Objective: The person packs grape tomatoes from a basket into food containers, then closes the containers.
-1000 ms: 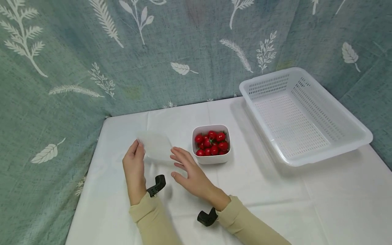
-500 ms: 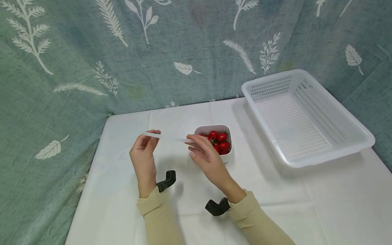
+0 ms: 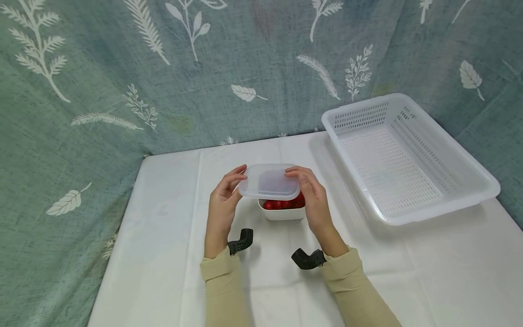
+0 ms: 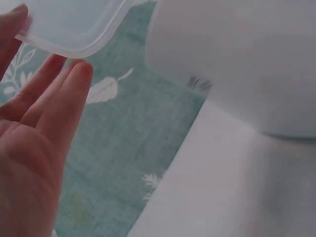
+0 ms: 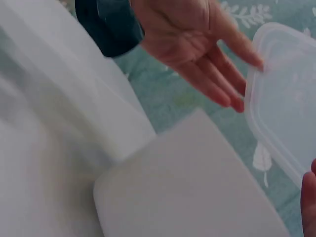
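Observation:
A translucent rectangular lid with rounded corners (image 3: 254, 182) is held at its two sides, above and a little short of a white box (image 3: 284, 215) of red cherry tomatoes (image 3: 278, 205). My left hand (image 3: 222, 213) pinches its left edge between fingers and thumb. At the opposite edge my right hand (image 3: 318, 206) grips it, fingertips on top. The lid hides the back of the box, so only the front tomatoes show. In the left wrist view the lid's corner (image 4: 79, 34) is apart from the pale box wall (image 4: 227, 54); the right wrist view shows the left hand (image 5: 192, 49) at the lid's edge.
At the back right stands a large white perforated basket (image 3: 363, 181), its slotted walls rising well above the white tablecloth (image 3: 171, 245). A green leaf-patterned curtain (image 3: 204, 91) hangs along the table's back and left edges.
The lid has come right from the left of the box to above it, tilting edge-on midway and now lying flatter. Both hands moved right; the right hand now grips its far edge.

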Available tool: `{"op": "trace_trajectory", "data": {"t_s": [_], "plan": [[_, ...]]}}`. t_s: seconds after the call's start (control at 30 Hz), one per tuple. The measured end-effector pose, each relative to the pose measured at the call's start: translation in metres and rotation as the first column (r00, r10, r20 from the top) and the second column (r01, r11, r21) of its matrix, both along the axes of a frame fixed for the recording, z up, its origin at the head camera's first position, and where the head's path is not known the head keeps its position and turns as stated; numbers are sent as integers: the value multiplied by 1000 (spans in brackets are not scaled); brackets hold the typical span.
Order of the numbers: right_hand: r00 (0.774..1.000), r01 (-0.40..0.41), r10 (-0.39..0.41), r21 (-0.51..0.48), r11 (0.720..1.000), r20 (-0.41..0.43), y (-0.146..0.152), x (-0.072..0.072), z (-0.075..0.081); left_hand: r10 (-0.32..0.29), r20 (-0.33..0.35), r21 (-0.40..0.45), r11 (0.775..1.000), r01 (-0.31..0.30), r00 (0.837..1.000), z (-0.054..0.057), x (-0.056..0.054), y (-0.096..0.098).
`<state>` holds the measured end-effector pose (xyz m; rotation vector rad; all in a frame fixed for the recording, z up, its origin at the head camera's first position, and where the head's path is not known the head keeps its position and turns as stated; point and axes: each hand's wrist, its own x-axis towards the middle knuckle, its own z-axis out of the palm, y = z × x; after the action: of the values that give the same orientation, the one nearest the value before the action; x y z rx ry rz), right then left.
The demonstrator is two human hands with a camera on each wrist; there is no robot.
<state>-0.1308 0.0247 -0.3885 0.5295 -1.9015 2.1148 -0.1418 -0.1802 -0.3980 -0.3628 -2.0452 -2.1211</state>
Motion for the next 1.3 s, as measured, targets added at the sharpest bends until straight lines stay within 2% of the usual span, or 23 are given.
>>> {"op": "trace_trajectory", "data": {"t_s": [0.1,0.23,0.33,0.5,0.53,0.63,0.73,0.87,1.0,1.07,1.2,1.3], "plan": [[999,51,-51,35,998,2,5,-3,-2,-107,3,-19,994,107,994,-4,-3,7],[997,81,-81,100,992,-5,8,-6,-7,-197,54,-69,977,200,979,-10,-5,11],[997,80,-77,154,985,-30,10,-8,-12,-217,86,-100,969,225,972,-13,-6,10],[997,71,-60,223,972,-54,13,-11,-20,-205,118,-178,958,224,972,-17,-7,8],[997,70,-58,231,970,-54,13,-12,-22,-204,111,-199,954,223,973,-21,-9,7],[998,50,-43,253,966,-34,14,-15,-28,-169,75,-266,946,183,983,-33,-14,3],[1000,25,-22,262,965,-11,16,-18,-34,-97,34,-315,944,103,995,-33,-15,5],[1000,11,-15,217,976,14,16,-21,-39,3,25,-292,956,5,1000,-20,-11,14],[998,24,-34,173,985,50,15,-24,-42,75,-2,-248,966,-73,997,-21,-14,24],[997,27,-38,171,985,62,13,-25,-43,86,12,-242,967,-81,996,-22,-16,31],[998,36,-45,174,984,49,11,-25,-46,75,94,-239,970,-51,993,-25,-17,42],[998,43,-49,164,985,32,10,-25,-46,82,144,-202,978,-52,986,-29,-17,46]]}}
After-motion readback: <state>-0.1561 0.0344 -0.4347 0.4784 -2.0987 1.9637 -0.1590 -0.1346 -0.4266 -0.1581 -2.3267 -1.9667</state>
